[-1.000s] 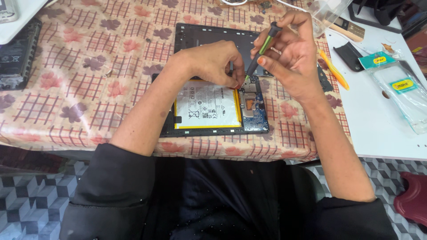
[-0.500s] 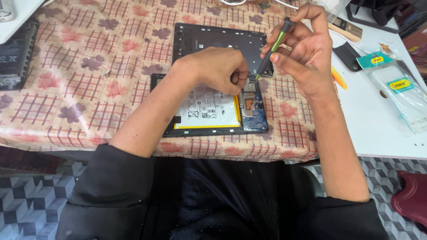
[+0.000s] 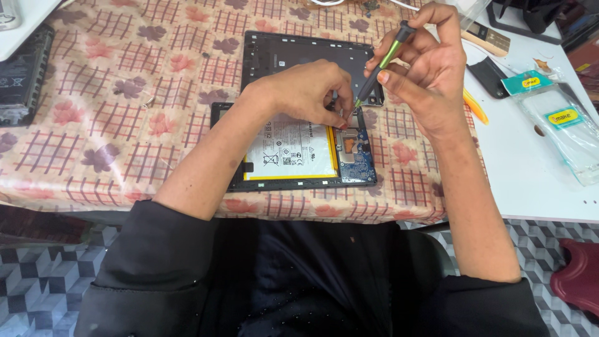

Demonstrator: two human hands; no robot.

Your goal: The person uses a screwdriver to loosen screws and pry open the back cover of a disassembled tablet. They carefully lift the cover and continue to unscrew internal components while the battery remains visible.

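Two hands over one opened tablet (image 3: 299,150), which lies near the desk's (image 3: 81,125) front edge on a floral, checked cloth; open room lies to its left. Your left hand (image 3: 306,93) rests on the tablet's upper edge, fingertips pinched together at a small part I cannot make out. Your right hand (image 3: 430,68) is clamped on a slim screwdriver (image 3: 380,65), green and black, tip down at the tablet's top right corner, beside the blue circuit board (image 3: 359,162). Flat white battery (image 3: 290,150), yellow-edged. Dark rear cover (image 3: 299,53) lies just behind. Orange pry tool (image 3: 475,107) and clear packets (image 3: 561,125) sit on bare white surface, right. Since half a second ago, your right hand has tilted the screwdriver slightly; the tablet is unmoved.
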